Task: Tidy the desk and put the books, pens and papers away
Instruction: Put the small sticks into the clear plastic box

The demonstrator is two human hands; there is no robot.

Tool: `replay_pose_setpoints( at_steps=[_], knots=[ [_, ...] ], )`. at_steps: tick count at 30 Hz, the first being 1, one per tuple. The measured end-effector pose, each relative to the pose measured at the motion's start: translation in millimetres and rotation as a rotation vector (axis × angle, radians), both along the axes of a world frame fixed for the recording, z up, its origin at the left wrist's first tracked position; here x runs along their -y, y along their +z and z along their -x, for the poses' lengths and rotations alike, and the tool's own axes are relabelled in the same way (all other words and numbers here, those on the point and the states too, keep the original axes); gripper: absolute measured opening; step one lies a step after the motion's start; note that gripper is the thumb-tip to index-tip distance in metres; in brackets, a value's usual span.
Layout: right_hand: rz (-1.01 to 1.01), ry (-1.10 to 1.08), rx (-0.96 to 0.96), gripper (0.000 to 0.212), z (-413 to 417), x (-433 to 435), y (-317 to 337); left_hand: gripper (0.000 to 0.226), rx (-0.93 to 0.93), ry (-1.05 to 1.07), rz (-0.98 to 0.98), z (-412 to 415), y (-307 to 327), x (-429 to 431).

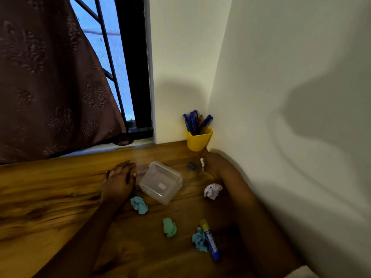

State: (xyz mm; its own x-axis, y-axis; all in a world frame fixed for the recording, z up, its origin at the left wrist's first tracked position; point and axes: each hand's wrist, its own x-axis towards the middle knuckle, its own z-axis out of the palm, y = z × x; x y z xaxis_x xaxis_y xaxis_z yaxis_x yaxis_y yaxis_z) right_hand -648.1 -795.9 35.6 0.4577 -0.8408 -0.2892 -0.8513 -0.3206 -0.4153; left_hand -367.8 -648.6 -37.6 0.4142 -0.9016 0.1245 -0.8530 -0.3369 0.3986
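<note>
A small white pen (pixel 202 163), light, stiff and best pinched mid-barrel, is apparently clamped by the right hand (pixel 215 163) near the desk's (pixel 50 189) far right corner, while the left hand's (pixel 118 182) fingers are laid flat together.

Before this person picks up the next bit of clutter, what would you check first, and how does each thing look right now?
1. Pen holder upright in the corner with room left: cannot tell, it already looks crowded with pens.
2. Clear container ready to take scraps: not ok, it lies tilted on its side.
3. Right hand has a firm grip on the small white pen: cannot tell, the view is blurred.
4. Left hand free: ok, it lies flat on the desk.
5. Crumpled papers within reach: ok, the white ball and the green ball lie between the arms.
</note>
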Motion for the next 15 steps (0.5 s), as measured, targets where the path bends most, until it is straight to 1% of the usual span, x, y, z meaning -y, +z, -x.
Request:
replay_pose_setpoints(
  at_steps=[2,3,4,5,7,8,10,12,14,15],
  knots=[
    [0.070,-0.001,-0.072,0.042,-7,-7,-8,0.048,-0.059,-0.008,0.018,-5,-3,0],
    [0.153,-0.020,-0.085,0.038,-9,-10,-10,0.040,-0.119,-0.021,0.049,-7,-4,-1],
    [0.218,-0.055,-0.081,0.033,-10,-13,-9,0.030,-0.225,-0.037,0.094,-9,-2,-2],
    [0.251,-0.093,-0.065,0.029,-11,-14,-8,0.026,-0.404,-0.026,0.153,-8,5,-2],
    [0.269,-0.131,-0.078,0.028,-12,-20,-5,0.027,-0.806,0.105,0.296,0,23,-8],
    [0.295,-0.130,-0.091,0.029,-13,-23,-5,0.027,-0.942,0.195,0.404,2,33,-13],
    [0.349,-0.150,-0.089,0.027,-13,-29,-3,0.028,-1.075,0.330,0.606,6,52,-27],
    [0.397,-0.210,-0.001,0.021,-14,-38,7,0.023,-1.240,0.414,0.748,18,68,-51],
    [0.422,-0.238,0.221,0.021,-16,-55,27,0.021,-1.437,0.427,0.838,40,80,-78],
    [0.384,-0.240,0.368,0.025,-18,-71,42,0.021,-1.537,0.409,0.846,54,86,-90]
  ],
)
